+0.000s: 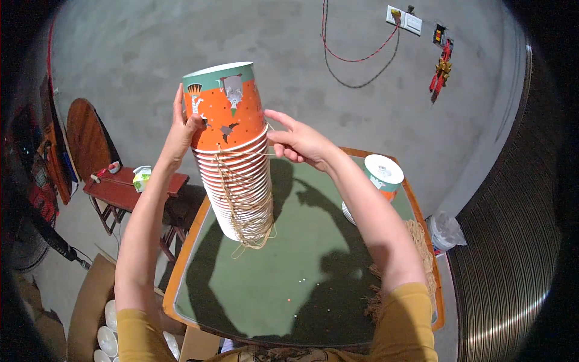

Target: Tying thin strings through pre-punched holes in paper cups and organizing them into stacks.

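Small green-and-white carton sitting on red side table at left. Brown cardboard box standing open on floor, lower left, holding white bowls.

Right forearm covering part of second orange-and-green paper cup stack and pale straw twine heap on green-topped table. Left-hand palm concealed behind raised stack of orange-and-green paper cups. White bowls in cardboard box cut off at lower edge. Small wall-mounted red objects too small to identify.
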